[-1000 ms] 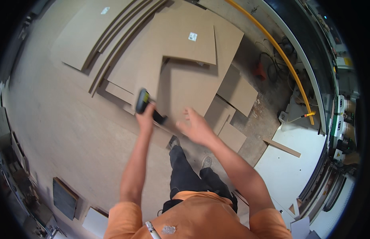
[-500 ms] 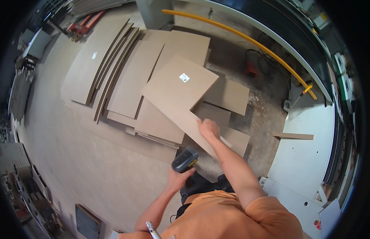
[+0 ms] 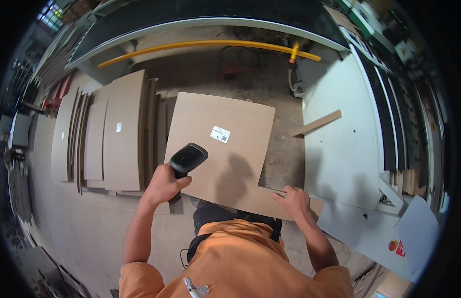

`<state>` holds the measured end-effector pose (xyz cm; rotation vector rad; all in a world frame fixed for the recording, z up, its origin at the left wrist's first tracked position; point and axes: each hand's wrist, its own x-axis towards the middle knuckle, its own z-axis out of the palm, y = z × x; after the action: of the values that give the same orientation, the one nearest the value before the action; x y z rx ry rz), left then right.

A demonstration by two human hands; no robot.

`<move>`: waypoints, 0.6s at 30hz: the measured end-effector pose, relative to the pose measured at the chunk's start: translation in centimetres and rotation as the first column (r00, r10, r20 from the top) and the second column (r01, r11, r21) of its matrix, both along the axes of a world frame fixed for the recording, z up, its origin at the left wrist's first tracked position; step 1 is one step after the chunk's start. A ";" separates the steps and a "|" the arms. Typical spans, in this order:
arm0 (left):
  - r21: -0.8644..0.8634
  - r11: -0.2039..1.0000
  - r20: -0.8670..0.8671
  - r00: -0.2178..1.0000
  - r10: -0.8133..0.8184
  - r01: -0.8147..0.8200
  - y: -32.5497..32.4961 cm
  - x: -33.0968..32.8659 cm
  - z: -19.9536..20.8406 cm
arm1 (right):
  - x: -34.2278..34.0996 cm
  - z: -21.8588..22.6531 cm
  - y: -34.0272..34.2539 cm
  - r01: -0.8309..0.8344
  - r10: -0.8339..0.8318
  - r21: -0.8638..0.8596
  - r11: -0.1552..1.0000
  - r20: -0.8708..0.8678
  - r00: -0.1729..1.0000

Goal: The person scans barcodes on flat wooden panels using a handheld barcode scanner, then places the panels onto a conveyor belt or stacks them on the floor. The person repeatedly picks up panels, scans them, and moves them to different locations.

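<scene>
A black handheld barcode scanner (image 3: 190, 156) is gripped by its handle in my left hand (image 3: 164, 185), with my fingers wrapped round it. Its head hangs over the left part of a large L-shaped brown board (image 3: 200, 111). A white printed label (image 3: 220, 134) sits near the middle of the board's wide part. At the board's narrow arm, by the inner corner of the cutout, my right hand (image 3: 293, 201) closes on the edge, its thumb on the top face. Shadows of the scanner and a hand fall across the board.
Brown boards (image 3: 125, 154) lie stacked on the floor at left, some labelled. A white machine bed (image 3: 340, 154) stands at right, with a narrow board strip (image 3: 317, 124) on its edge. A yellow bar (image 3: 191, 44) runs along the far machine. A lit cigarette (image 3: 191, 287) shows at the lower edge.
My view has turned to the right. The L-shaped board has left the stack and come in front of me, held by my right hand. The scanner has risen over the board's left side.
</scene>
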<state>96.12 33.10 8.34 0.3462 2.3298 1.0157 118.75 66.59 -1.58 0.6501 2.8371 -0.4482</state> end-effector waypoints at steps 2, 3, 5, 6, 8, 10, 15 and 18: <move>-0.028 0.995 0.000 0.996 -0.092 0.092 5.0 -0.6 1.7 | 2.6 1.1 2.8 0.058 -0.056 0.023 0.998 -0.084 0.995; 0.008 0.993 -0.020 0.993 -0.118 0.119 7.2 -0.8 2.4 | 3.6 1.4 4.0 0.074 -0.068 0.036 0.997 -0.146 0.987; -0.074 0.980 0.012 0.983 -0.182 0.183 10.9 -1.6 3.5 | 5.0 1.5 5.7 0.116 -0.099 0.059 0.991 -0.236 0.967; -0.059 0.977 0.016 0.979 -0.203 0.204 12.6 -2.1 3.9 | 5.4 1.4 6.4 0.138 -0.116 0.069 0.988 -0.253 0.960; -0.052 0.971 0.028 0.973 -0.231 0.232 15.3 -3.0 4.3 | 5.7 1.3 7.8 0.173 -0.148 0.068 0.983 -0.276 0.950; -0.072 0.965 0.035 0.968 -0.249 0.251 17.4 -3.9 4.4 | 5.4 1.1 9.0 0.195 -0.175 0.039 0.980 -0.289 0.941; -0.041 0.966 0.047 0.966 -0.252 0.254 21.0 -6.5 4.4 | 2.9 1.2 11.0 0.247 -0.250 -0.042 0.968 -0.204 0.946; -0.059 0.970 0.026 0.972 -0.234 0.235 23.1 -8.3 4.4 | 0.8 0.8 12.6 0.261 -0.272 -0.086 0.961 -0.148 0.951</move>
<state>87.79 56.20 12.74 0.5698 2.2342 0.8266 119.54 79.23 -0.76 1.0352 2.8756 -0.6618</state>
